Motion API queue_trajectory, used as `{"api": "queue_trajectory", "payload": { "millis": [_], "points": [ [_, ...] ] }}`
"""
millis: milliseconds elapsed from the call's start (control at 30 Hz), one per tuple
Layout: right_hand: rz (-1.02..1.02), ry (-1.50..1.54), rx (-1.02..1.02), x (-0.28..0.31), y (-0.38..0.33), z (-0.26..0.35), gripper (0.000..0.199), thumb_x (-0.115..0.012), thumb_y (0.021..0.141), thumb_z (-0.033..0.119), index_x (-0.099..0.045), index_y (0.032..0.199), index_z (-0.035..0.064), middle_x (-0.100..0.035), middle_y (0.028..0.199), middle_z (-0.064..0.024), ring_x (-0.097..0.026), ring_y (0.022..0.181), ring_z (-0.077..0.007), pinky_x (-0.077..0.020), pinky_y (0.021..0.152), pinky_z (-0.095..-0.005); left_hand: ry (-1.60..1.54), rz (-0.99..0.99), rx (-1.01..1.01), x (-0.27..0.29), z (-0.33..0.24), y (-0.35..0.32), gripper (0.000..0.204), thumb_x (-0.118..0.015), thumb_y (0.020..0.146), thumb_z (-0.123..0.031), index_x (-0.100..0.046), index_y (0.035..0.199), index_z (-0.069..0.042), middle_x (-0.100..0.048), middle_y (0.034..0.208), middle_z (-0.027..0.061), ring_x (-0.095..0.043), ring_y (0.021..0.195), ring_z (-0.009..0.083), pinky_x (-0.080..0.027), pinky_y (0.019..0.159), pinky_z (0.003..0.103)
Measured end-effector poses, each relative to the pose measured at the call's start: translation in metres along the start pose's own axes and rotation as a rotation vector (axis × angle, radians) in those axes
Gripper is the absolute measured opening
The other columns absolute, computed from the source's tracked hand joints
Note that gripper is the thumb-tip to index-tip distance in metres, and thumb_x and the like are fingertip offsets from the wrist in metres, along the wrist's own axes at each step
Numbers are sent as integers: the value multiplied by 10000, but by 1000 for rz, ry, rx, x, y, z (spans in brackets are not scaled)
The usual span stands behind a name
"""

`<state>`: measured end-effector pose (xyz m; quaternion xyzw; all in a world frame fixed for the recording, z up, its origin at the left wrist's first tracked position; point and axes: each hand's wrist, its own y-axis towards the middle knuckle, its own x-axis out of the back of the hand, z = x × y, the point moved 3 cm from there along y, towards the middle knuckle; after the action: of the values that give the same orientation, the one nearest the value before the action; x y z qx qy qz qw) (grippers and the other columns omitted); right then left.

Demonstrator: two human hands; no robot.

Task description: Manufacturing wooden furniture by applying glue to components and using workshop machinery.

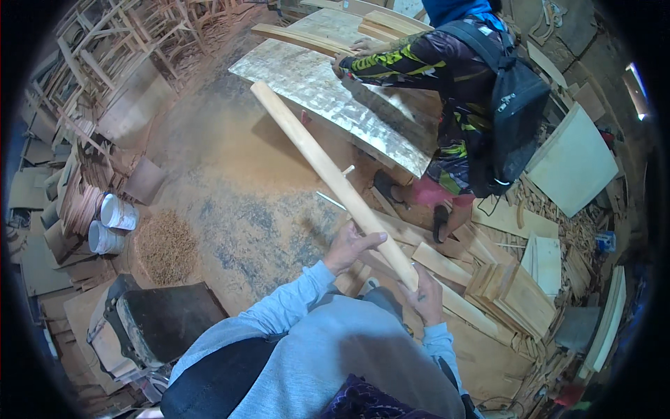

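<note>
Sawdust floor [230, 181]; both hands grip wooden pole [328, 174], pointing up-left.

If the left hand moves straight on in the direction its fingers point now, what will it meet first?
The left hand has its fingers pointing right, resting against the long pale wooden stick. It would meet that stick first; the right hand holds the lower end. Depth is hard to judge here.

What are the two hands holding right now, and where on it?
Both hold one long pale wooden stick. The right hand grips its near end; the left hand rests on the shaft just above. The far end points up and away.
</note>
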<state>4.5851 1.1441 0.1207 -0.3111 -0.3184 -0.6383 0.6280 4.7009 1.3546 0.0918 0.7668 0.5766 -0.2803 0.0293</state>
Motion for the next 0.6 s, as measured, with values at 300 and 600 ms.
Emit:
{"api": "queue_trajectory", "payload": {
  "millis": [300,600],
  "points": [
    [-36,-33,71,22,0,-42,595,-812,790,297,-601,1287,46,-687,1109,-239,-678,995,-407,-553,819,-458,29,-46,0,-43,-3,9,503,-812,837,-186,-550,1208,32,-676,1030,104,-667,931,168,-569,808,304],
    [16,29,52,34,18,-41,601,-789,798,301,-575,1291,33,-685,1123,-216,-671,983,-404,-532,805,-468,-21,-71,-44,-53,-6,11,395,-796,836,-162,-590,1113,31,-687,970,111,-683,893,181,-577,765,336]
  ]
}}
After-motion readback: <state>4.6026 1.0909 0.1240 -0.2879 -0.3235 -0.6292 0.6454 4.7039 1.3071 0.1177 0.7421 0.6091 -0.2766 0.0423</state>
